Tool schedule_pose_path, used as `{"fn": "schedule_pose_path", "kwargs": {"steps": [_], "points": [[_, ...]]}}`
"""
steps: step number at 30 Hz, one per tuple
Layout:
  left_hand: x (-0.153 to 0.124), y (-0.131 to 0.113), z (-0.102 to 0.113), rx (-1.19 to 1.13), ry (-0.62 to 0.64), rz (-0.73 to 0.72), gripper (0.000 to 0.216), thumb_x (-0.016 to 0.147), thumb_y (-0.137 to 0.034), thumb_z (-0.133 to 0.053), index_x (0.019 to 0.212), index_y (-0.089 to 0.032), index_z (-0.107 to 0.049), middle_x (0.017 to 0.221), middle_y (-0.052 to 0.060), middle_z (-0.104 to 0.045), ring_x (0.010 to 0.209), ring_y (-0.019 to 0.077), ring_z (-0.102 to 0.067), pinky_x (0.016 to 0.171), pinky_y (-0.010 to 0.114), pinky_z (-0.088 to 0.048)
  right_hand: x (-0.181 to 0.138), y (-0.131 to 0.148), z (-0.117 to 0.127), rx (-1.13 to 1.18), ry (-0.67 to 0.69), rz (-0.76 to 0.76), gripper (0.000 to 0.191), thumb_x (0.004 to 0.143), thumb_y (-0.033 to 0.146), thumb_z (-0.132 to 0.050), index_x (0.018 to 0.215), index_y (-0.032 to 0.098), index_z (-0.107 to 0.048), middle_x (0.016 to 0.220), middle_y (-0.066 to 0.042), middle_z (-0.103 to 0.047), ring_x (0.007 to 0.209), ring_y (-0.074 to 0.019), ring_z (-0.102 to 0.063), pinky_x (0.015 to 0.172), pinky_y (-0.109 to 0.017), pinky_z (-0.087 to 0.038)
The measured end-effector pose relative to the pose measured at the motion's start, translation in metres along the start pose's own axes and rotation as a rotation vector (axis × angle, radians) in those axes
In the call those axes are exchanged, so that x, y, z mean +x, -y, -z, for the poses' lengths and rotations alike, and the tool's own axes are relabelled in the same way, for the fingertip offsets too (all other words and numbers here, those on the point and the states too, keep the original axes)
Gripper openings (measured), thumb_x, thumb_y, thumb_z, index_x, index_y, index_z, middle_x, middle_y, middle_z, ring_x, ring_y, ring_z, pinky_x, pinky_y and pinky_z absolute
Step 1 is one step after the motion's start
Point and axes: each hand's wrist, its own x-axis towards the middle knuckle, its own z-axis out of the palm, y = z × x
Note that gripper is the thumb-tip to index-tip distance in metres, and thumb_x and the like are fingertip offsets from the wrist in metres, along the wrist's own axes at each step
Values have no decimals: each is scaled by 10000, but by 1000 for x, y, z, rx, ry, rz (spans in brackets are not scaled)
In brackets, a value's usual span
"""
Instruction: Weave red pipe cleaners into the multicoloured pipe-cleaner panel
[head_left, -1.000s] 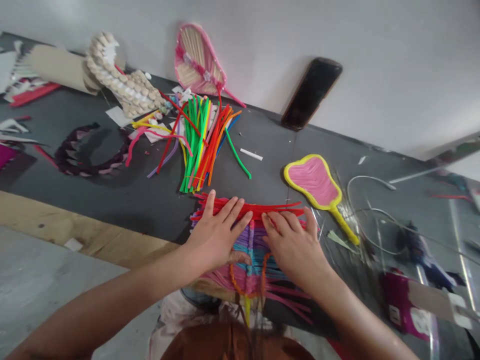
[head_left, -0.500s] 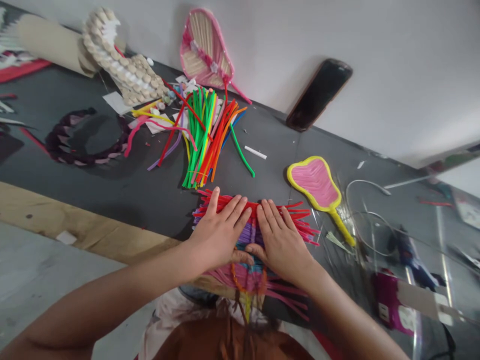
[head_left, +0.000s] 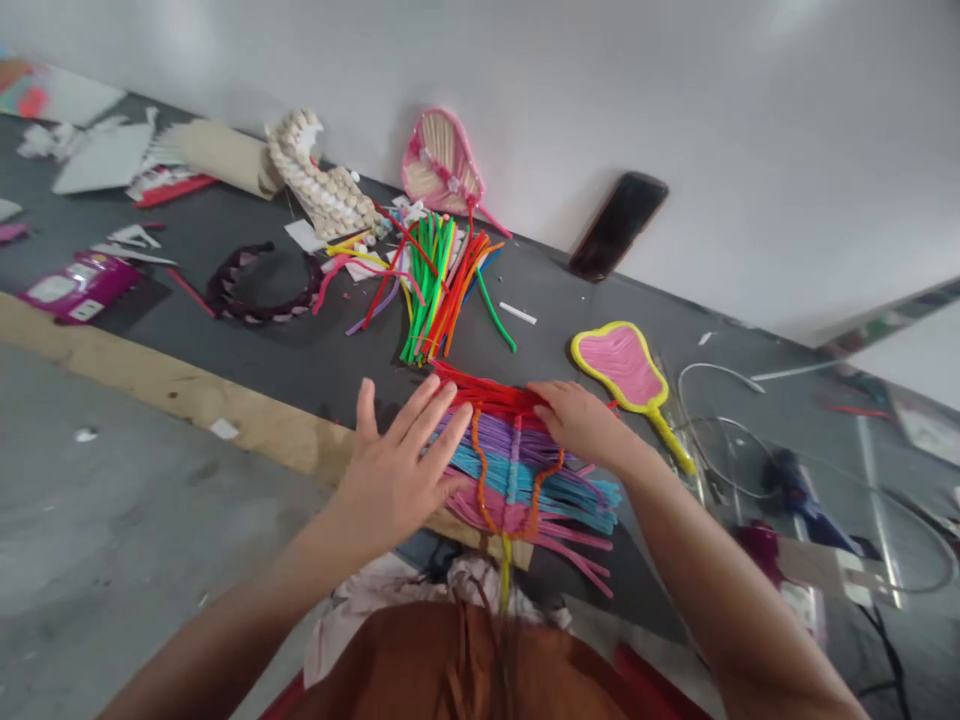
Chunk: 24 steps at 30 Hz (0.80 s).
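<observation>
A woven piece of pipe cleaners lies before me in bands of red, purple, blue and pink. Its purple band [head_left: 491, 437] and blue band [head_left: 559, 490] show between my hands. Orange pipe cleaners [head_left: 537, 492] form a curved outline over it, ending in a yellow stem [head_left: 505, 575]. At the left end, my left hand [head_left: 394, 470] is spread, its fingertips over the strand ends. My right hand [head_left: 581, 420] has its fingers bent over the red pipe cleaners [head_left: 487, 392] at the right end; its thumb is hidden.
Loose pipe cleaners [head_left: 431, 290] lie bunched beyond the piece. A pink and yellow fan [head_left: 619, 365] is to the right, near a glue gun [head_left: 806, 500] and its cable. A phone [head_left: 619, 225] leans on the wall. A braided headband [head_left: 262, 285] sits left.
My left hand has shifted left and lifted from flat pressing. My right hand has moved right, its fingers now bent, uncovering the middle of the piece. The camera view has shifted too.
</observation>
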Motion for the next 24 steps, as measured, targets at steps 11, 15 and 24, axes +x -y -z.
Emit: {"fn": "schedule_pose_path", "kwargs": {"steps": [11,15,24], "points": [[-58,-42,-27,-153,46,-58,584,930,-401,-561,1455,-197,-411,1503,144,-455,1462,289,-304,1206,604,-70,16,-9,46,426,408,147,434,815,588,-600,896,179,-722,849,-6,-720,748,-167,-610,682,-271,-439],[-68,-37,-28,-337,-257,223,620,918,-311,-572,1473,-173,-330,1420,183,-487,1390,293,-408,1122,507,-379,-9,-6,68,626,208,210,375,745,530,-698,875,179,-712,787,19,-692,709,-136,-586,664,-258,-434],[-43,-4,-39,-888,-650,391,918,877,-719,-394,1545,-240,15,1535,243,-257,1384,316,-423,1005,506,-491,-68,21,136,1000,-157,549,310,777,440,-749,845,155,-648,758,17,-659,671,-94,-566,642,-225,-473]]}}
